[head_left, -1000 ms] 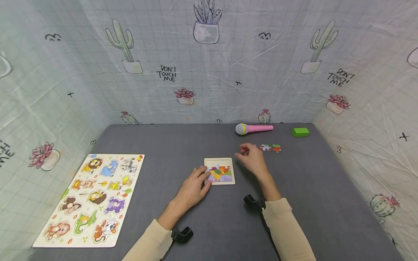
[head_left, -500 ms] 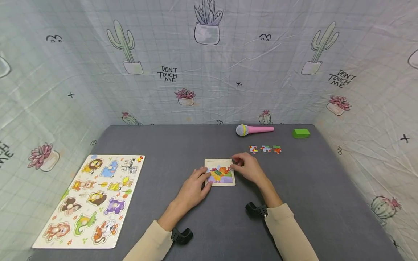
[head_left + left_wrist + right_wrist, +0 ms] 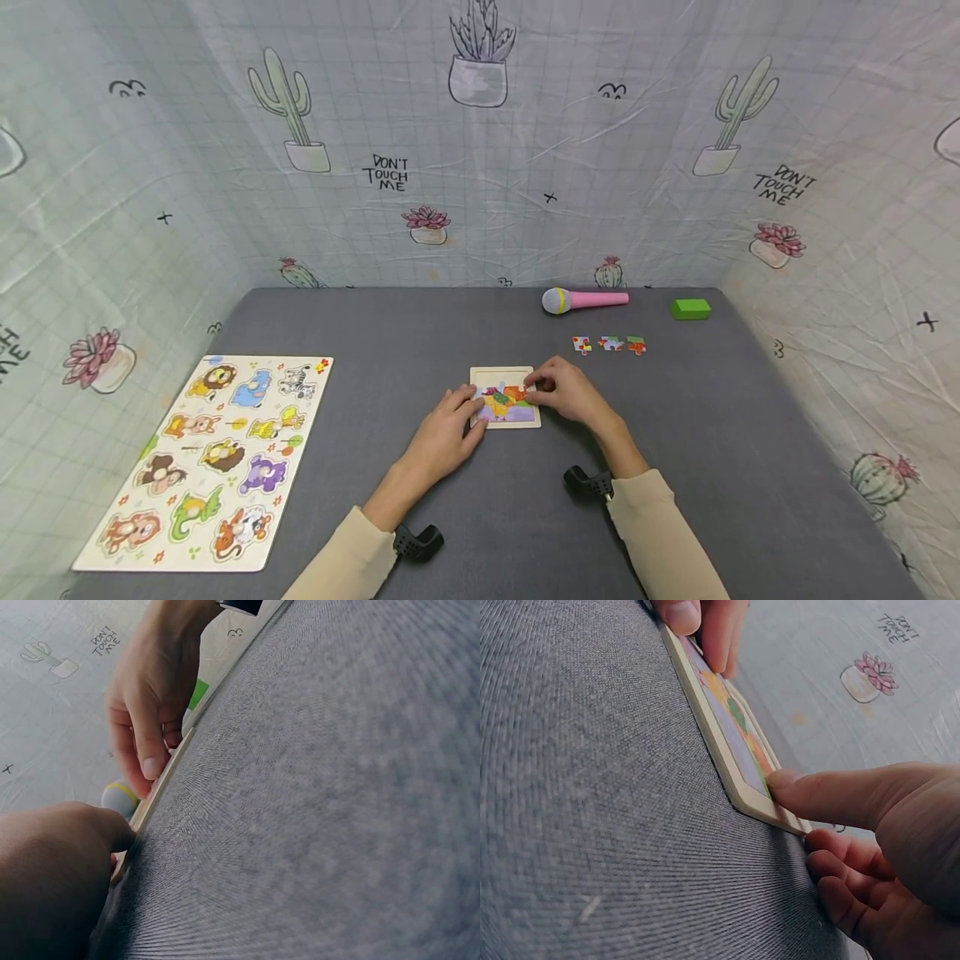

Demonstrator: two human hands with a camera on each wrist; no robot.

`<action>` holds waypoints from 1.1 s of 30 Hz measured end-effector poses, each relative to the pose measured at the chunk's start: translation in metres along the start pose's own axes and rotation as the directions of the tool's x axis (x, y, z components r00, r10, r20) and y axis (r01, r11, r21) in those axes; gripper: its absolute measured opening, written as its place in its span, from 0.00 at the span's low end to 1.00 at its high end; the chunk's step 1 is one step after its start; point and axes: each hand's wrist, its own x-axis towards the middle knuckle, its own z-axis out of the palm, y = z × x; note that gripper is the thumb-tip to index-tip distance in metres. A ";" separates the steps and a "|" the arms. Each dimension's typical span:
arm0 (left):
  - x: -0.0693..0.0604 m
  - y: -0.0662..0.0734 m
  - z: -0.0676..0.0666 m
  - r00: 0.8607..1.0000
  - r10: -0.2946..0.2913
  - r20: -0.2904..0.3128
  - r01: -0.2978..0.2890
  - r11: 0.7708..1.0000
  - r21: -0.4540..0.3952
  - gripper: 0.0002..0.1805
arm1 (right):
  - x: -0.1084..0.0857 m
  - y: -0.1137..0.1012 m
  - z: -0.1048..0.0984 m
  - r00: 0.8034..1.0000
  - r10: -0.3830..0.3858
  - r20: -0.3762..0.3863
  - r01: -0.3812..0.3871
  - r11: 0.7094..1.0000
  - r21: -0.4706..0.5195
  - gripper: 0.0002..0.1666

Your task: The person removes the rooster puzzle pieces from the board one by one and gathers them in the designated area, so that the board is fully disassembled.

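A small wooden jigsaw tray (image 3: 504, 424) with a partly filled, brightly coloured picture lies mid-table. My left hand (image 3: 442, 429) rests on its left side, fingers over the rim and picture, the thumb near the lower left corner. At the tray's right side my right hand (image 3: 573, 392) pinches a puzzle piece, mostly hidden, against the picture. In the right wrist view the thumb (image 3: 817, 795) touches the picture's edge and the other fingers curl beside the rim. Three loose puzzle pieces (image 3: 611, 343) lie in a row beyond the right hand.
A pink toy microphone (image 3: 597, 300) and a green block (image 3: 691, 309) lie along the back of the dark grey table (image 3: 405, 329). On the left lies a large animal puzzle board (image 3: 281, 371). Printed cloth (image 3: 525, 158) encloses the back and sides.
My right hand has moved left and down from near the loose pieces to the tray's right side, uncovering the leftmost loose piece. My left hand has stayed on the tray.
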 end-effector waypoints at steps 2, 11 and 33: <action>0.000 0.000 0.000 1.000 0.005 -0.001 -0.005 1.000 0.002 0.20 | 0.000 0.001 0.001 1.000 -0.001 0.005 0.001 1.000 0.007 0.12; 0.000 0.000 0.001 1.000 0.008 -0.005 -0.008 1.000 0.009 0.19 | 0.001 0.000 0.001 0.999 0.019 0.027 -0.020 0.999 0.035 0.13; -0.001 0.000 0.001 0.999 0.044 -0.002 -0.044 0.998 0.037 0.20 | 0.002 -0.001 0.002 0.999 0.005 0.043 -0.007 0.999 0.046 0.13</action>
